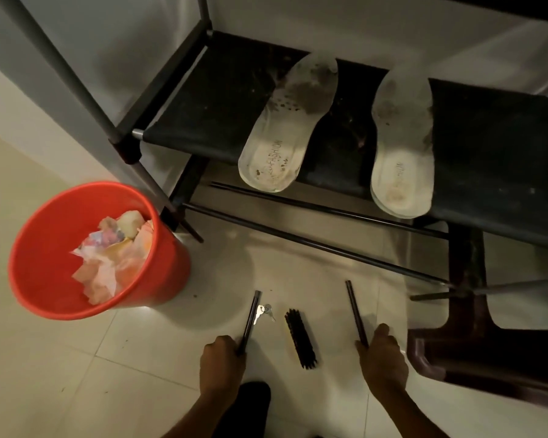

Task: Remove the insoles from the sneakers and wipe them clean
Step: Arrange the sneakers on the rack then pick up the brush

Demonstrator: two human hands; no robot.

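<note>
Two dirty white insoles lie side by side on the black fabric shelf (209, 99) of a shoe rack: the left insole (287, 121) with dark stains and printed letters, the right insole (402, 147) overhanging the shelf's front edge. No sneakers are in view. Low in the frame, my left hand (223, 363) is shut on a thin dark rod (252, 317) that points away from me. My right hand (383, 355) is shut on a second dark rod (355, 311). Both hands are well short of the insoles.
A red bucket (171, 267) with crumpled papers stands on the tiled floor at left. A black brush (299, 338) and small keys (264, 311) lie between my hands. A dark plastic stool (469, 352) stands at right. Rack bars (298, 240) cross the floor.
</note>
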